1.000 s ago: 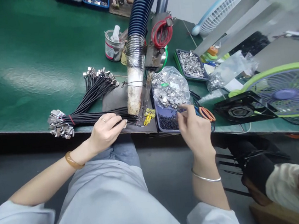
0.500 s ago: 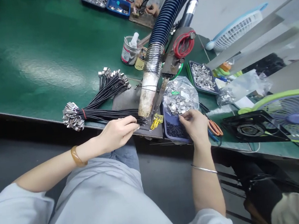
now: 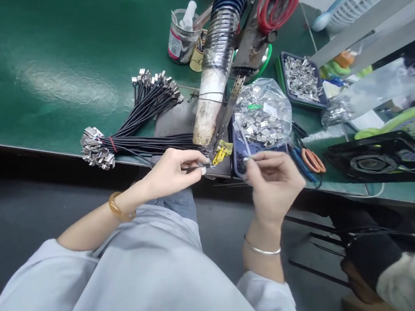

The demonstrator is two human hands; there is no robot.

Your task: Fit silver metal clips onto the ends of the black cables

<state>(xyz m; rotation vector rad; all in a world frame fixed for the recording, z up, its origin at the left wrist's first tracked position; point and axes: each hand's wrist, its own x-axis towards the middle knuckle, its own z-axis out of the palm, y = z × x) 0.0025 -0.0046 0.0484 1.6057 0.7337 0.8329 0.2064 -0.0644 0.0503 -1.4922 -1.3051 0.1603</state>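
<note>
Right hand (image 3: 275,185) has neared the left hand (image 3: 174,174), pinching a cable (image 3: 189,168).

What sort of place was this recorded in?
Most likely a small workshop or factory assembly line for cables: bundled black cables with metal ends lie on a green workbench, near a clear bag of small metal parts and a ribbed hose.

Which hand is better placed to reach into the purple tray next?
Right, probably: the right hand is by the purple tray, while the left hand, farther away, pinches a black cable. Whether the right holds something is unclear.
</note>
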